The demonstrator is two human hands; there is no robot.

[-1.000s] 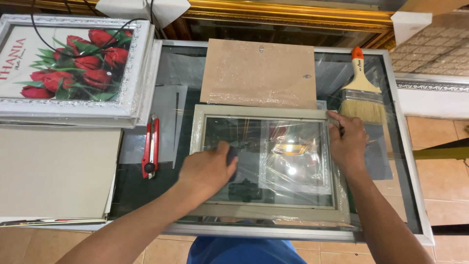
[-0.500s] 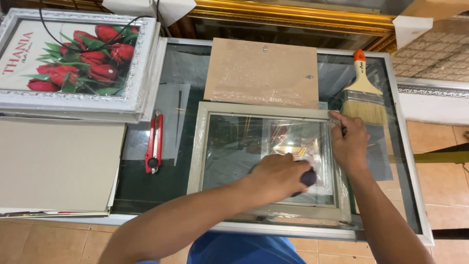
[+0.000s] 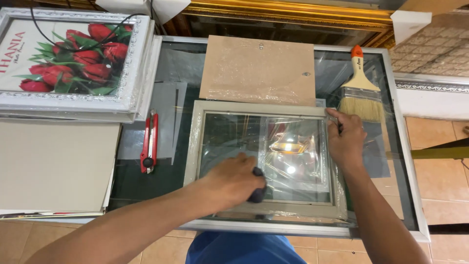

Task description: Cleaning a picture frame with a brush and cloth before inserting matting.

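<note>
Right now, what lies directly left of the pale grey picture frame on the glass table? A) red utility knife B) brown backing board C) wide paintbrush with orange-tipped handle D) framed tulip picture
A: the red utility knife lies on the glass table just left of the pale grey picture frame.

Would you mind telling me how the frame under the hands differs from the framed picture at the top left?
The pale frame under the left hand and right hand is plain and smooth; the framed flower picture has an ornate, silvery-white moulding. The pale frame holds only clear, reflective glass, while the other shows red flowers. The pale frame lies on the glass table; the other rests on a stack of boards. Both are rectangular and lie flat.
</note>
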